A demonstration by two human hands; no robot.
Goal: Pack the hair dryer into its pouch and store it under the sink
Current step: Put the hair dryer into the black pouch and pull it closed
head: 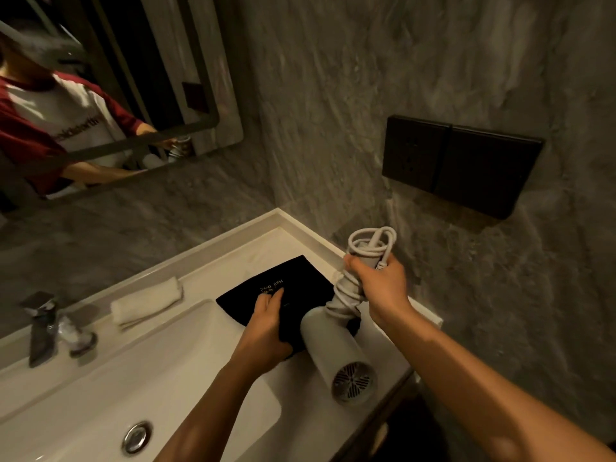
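The hair dryer (336,348) is being held above the right end of the counter (230,258), its white barrel pointing down and toward the camera so that the round rear grille is facing the viewer. Its handle is pointing up and away, with the pale cord (370,243) wound around it and bunched into loops above the fist. The right hand (376,281) is gripping the handle and the wrapped cord together, fingers closed tight around both.

Just to the left, the black pouch (286,288) is lying flat on the counter, beside the basin, with small light lettering on its upper face. The dryer's barrel is overlapping the pouch's right edge from the camera's view; whether they are touching cannot be told. The left hand (266,325) is lying palm down on the pouch, fingers stretched forward and pressing on the fabric, thumb at the near edge.

Left of the pouch, a folded white towel (146,303) is resting on the back ledge of the counter. The sink (100,378) is filling the lower left, with its metal drain (137,436) near the bottom and a dark faucet (40,325) at the far left. A mirror (110,78) is hanging on the grey stone wall above, reflecting the person's red and white shirt. On the right wall a black outlet panel (460,163) is mounted.
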